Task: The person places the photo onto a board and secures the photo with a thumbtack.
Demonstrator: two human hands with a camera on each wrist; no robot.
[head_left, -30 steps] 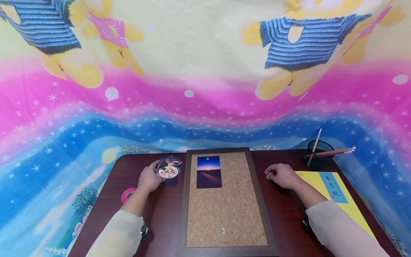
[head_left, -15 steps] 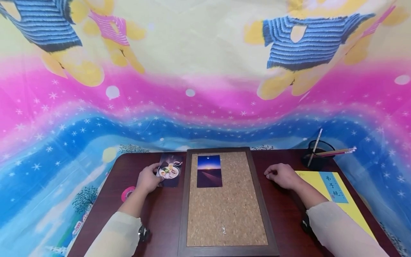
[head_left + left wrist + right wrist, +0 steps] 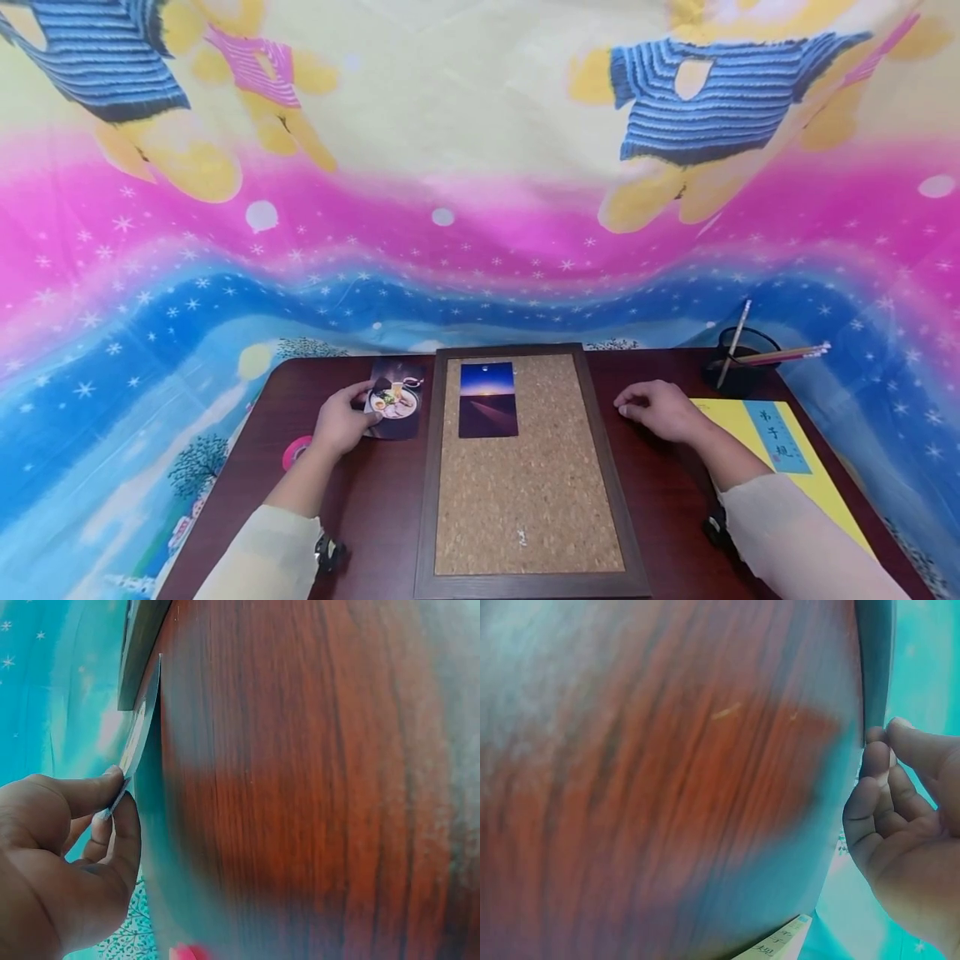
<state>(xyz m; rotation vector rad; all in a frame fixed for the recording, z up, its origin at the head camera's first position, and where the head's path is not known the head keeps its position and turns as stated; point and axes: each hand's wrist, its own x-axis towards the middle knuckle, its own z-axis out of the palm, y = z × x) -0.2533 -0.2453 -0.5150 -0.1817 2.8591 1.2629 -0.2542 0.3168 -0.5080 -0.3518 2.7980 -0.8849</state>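
In the head view my left hand point(image 3: 343, 421) pinches the left edge of a photo point(image 3: 394, 402) of a food bowl. The left wrist view shows the photo point(image 3: 146, 724) nearly edge-on, tilted off the table, between thumb and fingers. Right of it lies a framed cork board point(image 3: 532, 492), bearing a sunset photo point(image 3: 488, 410) with a small pale pin point(image 3: 485, 367) at its top. My right hand point(image 3: 660, 410) is beside the board's right edge, fingers curled and thumb near the index finger point(image 3: 876, 757). A small pale speck shows at these fingertips, too small to identify.
Small clear pieces point(image 3: 522, 537) sit low on the board. A pink roll of tape point(image 3: 297, 452) lies by my left forearm. A yellow book point(image 3: 817, 500) is under my right forearm, with a black pencil cup point(image 3: 731, 375) behind it. A printed curtain hangs beyond the table.
My left hand has drawn slightly left and toward me, and the food photo has shifted and tilted a little with it. My right hand has barely moved.
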